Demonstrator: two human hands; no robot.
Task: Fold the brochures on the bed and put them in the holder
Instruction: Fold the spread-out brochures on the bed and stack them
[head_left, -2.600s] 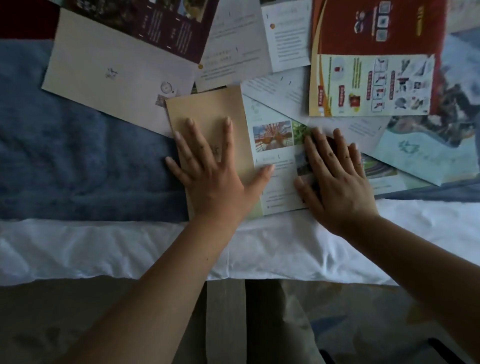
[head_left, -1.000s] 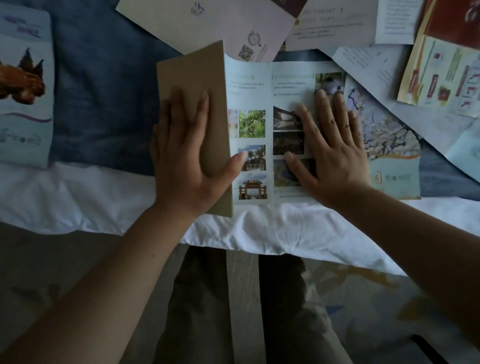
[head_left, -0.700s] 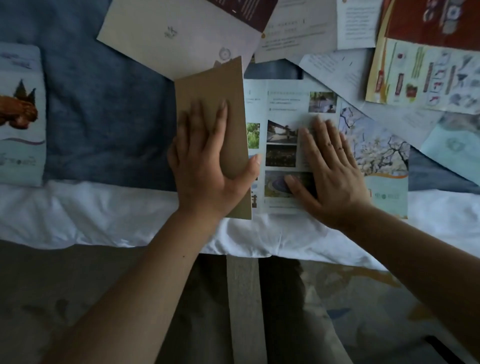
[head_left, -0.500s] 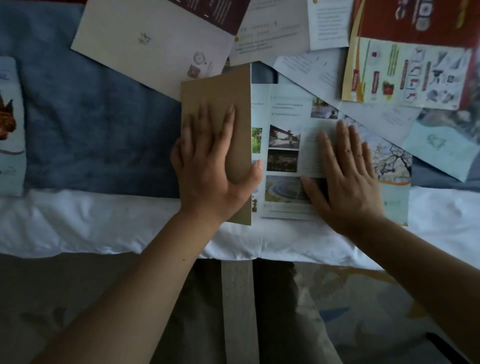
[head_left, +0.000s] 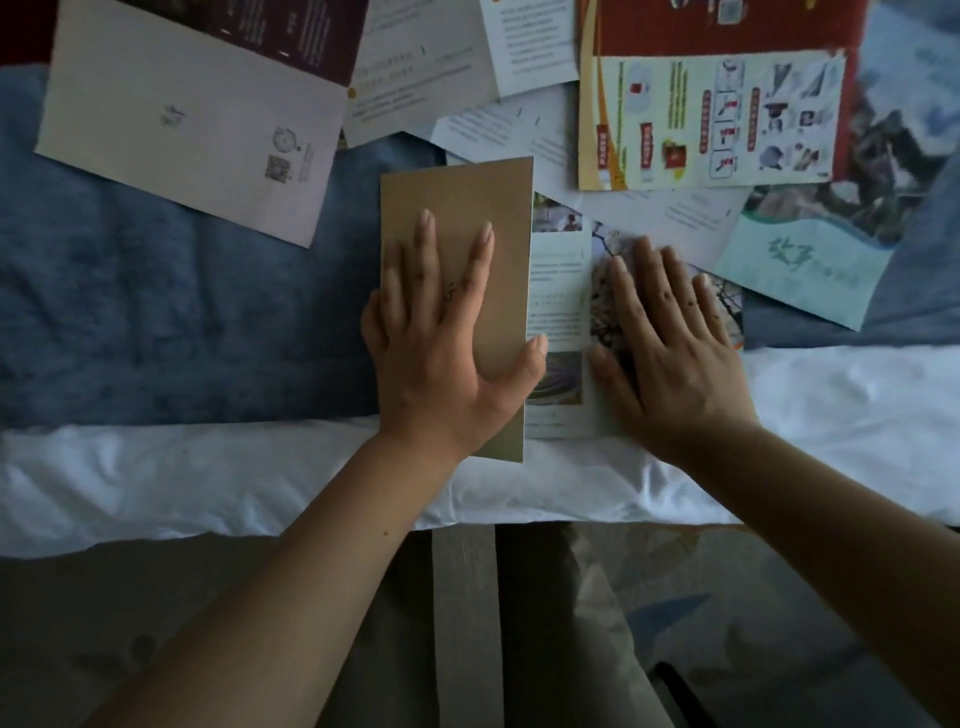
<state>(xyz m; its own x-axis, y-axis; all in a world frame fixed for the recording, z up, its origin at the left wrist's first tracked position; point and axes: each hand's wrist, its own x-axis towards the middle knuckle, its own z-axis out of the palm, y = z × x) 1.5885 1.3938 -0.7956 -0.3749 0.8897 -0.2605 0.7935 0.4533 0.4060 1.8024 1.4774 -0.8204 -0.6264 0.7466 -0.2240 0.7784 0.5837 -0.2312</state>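
Fingers (head_left: 485, 249) spread flat on both hands pin the brochure (head_left: 556, 322); best to press firmly along the fold near its left edge

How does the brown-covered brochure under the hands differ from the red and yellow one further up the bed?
The brown brochure is partly folded, its plain cover flap turned over; the red and yellow brochure lies open and flat. The brown one is pressed down by the left hand and right hand; the red and yellow one lies untouched. The brown cover is blank, the other crowded with small pictures. Both lie on the bed.
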